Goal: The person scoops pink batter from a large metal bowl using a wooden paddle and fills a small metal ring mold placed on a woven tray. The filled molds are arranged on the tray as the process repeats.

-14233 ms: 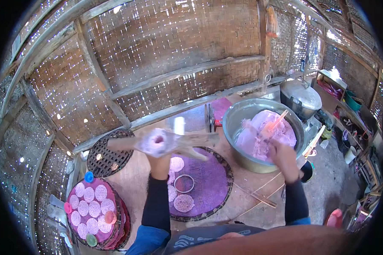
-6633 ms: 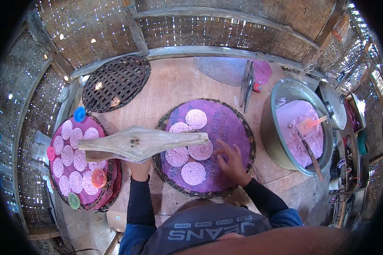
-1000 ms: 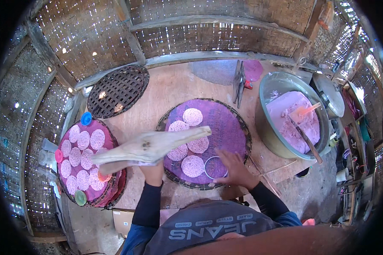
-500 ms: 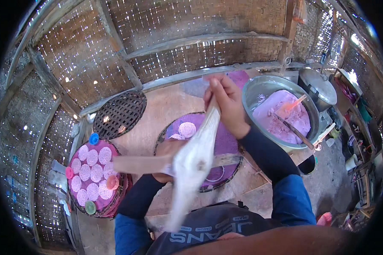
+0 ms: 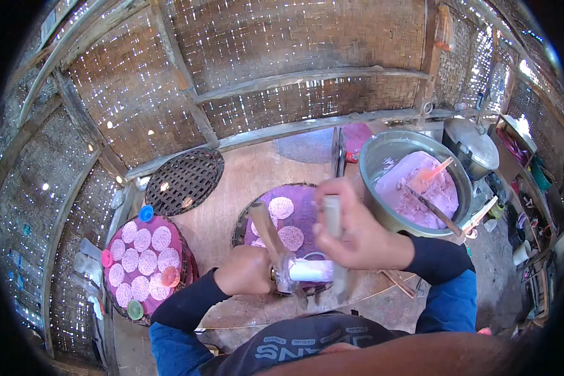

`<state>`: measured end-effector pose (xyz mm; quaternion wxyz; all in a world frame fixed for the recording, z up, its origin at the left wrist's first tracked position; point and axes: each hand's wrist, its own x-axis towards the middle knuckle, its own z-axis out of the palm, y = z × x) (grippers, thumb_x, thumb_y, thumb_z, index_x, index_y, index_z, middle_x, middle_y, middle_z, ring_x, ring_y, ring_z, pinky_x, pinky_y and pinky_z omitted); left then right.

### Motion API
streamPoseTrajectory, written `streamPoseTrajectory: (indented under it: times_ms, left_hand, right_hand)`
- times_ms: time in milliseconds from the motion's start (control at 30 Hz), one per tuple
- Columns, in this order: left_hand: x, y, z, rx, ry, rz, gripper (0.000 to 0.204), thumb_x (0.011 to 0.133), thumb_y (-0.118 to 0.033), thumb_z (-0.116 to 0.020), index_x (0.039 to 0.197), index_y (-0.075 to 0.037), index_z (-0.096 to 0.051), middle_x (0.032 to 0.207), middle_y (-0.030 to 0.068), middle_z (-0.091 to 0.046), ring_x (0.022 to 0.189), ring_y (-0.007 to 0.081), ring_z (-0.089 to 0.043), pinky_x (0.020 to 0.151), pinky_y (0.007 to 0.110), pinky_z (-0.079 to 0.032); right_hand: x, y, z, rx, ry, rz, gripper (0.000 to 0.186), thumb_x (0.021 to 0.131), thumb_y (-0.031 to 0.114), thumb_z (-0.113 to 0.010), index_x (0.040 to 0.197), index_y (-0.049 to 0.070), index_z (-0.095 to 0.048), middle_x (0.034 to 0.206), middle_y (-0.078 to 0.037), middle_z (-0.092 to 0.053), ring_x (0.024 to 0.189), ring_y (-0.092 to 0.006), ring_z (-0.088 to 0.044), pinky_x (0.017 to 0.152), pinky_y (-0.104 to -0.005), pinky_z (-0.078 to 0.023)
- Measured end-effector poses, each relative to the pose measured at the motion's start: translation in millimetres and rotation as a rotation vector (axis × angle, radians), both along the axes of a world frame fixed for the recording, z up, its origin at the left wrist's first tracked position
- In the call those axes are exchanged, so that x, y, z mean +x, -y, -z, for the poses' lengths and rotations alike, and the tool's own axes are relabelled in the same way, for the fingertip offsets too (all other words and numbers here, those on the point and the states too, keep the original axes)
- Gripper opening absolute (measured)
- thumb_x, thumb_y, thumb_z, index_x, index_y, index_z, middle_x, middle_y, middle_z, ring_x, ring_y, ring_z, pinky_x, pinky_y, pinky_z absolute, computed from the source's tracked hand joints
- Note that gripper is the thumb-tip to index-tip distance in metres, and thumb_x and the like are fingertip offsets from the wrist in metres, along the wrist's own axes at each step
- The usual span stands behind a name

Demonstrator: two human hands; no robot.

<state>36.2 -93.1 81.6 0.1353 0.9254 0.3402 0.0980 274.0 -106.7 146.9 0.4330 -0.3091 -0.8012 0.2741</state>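
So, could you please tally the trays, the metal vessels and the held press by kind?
Trays: 3 (full, cloth-covered, bare)
Basin: 1
Lidded pot: 1
Press: 1
Total: 6

The right hand [image 5: 357, 235] was smeared by motion, and the pale strip [image 5: 333, 219] it gripped blurred too. The wooden paddle [image 5: 271, 241] in the left hand [image 5: 247, 271] hid the near part of the round tray [image 5: 307, 207]. Far right, shelf items [image 5: 523, 150] were too small to tell.
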Motion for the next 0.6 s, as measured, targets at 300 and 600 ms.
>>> streamPoseTrajectory:
  times_ms: [300, 600]
  left_hand:
    - [50, -2, 40, -0.302, 0.828, 0.132, 0.032, 0.078, -0.019, -0.069, 0.102, 0.0, -0.058, 0.097, 0.0102, -0.063, 0.086, 0.0191, -0.062, 0.079, 0.033, -0.049]
    - [39, -42, 63, -1.131, 1.729, 0.146, 0.032, 0.08, -0.018, -0.065, 0.105, -0.001, -0.056, 0.093, 0.0108, -0.062, 0.084, 0.0199, -0.062, 0.077, 0.033, -0.05]
  right_hand:
    - [110, -19, -12, 0.319, -1.359, 0.278, 0.024, 0.086, 0.004, -0.043, 0.107, 0.013, -0.039, 0.059, -0.002, -0.039, 0.044, -0.0113, -0.041, 0.04, -0.0258, -0.036]
    - [61, -49, 126, -0.22, -0.661, 0.323, 0.032, 0.088, 0.023, -0.056, 0.116, 0.01, -0.047, 0.095, -0.01, -0.06, 0.094, -0.0198, -0.058, 0.075, -0.0362, -0.048]
